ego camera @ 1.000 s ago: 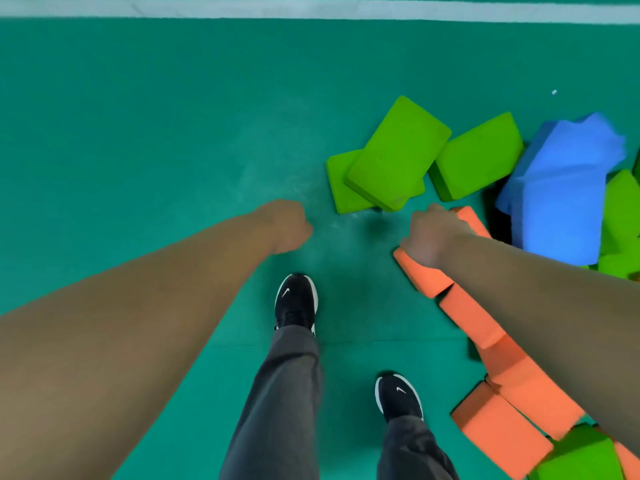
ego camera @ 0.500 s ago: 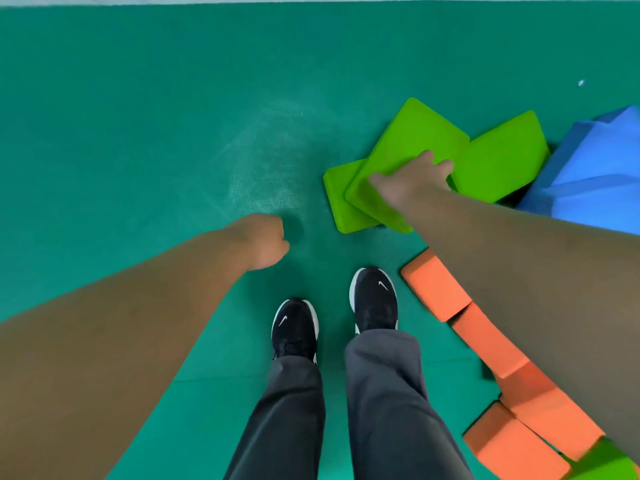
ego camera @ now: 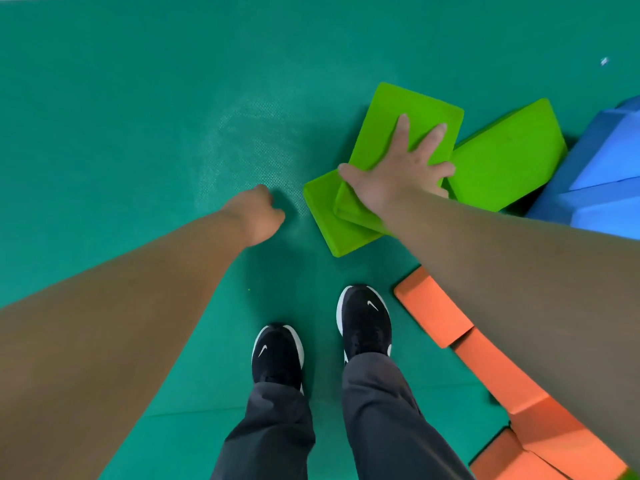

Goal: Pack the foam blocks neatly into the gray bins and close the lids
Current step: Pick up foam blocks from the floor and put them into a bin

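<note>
Upper block (ego camera: pixel 391 126) lies on lower block (ego camera: pixel 325 216), third block (ego camera: pixel 505 157) just right.

Green block (ego camera: pixel 391 133) tilted atop second green block (ego camera: pixel 325 216); third green block (ego camera: pixel 509 154) just beside — blue blocks (ego camera: pixel 609 174) beyond, orange blocks (ego camera: pixel 433 310) in a row, nearer.
</note>
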Demonstrator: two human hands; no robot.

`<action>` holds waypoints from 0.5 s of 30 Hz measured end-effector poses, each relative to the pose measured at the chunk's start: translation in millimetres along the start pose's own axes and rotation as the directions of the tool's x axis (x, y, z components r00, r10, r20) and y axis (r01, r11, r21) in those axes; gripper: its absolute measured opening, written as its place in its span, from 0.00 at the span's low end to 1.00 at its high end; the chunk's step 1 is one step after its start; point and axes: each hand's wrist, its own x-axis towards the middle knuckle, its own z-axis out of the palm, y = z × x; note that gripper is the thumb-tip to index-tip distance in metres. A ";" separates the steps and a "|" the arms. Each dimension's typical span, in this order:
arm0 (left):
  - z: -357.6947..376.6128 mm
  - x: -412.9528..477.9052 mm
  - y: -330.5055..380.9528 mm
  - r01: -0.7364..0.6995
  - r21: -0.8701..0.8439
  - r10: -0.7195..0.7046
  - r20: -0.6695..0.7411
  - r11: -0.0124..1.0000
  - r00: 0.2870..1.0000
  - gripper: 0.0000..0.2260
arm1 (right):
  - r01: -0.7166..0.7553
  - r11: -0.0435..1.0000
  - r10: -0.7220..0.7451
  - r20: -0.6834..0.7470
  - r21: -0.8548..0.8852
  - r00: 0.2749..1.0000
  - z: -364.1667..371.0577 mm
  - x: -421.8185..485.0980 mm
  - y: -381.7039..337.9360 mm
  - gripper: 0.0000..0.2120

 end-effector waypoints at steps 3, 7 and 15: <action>-0.4 15.1 26.4 -0.004 -0.113 0.003 -0.011 0.994 1.000 0.28 | 0.058 0.998 -0.058 -0.042 0.003 0.997 -3.7 1.3 14.8 0.58; 6.1 31.1 55.2 -0.102 -0.028 0.103 0.039 0.994 0.994 0.40 | 0.148 0.988 -0.151 -0.095 -0.038 0.984 -8.3 0.4 52.0 0.58; 50.3 42.5 99.3 -0.183 -0.023 0.184 0.160 0.983 0.970 0.39 | 0.246 0.941 -0.288 -0.175 -0.231 0.941 -11.5 8.1 132.8 0.58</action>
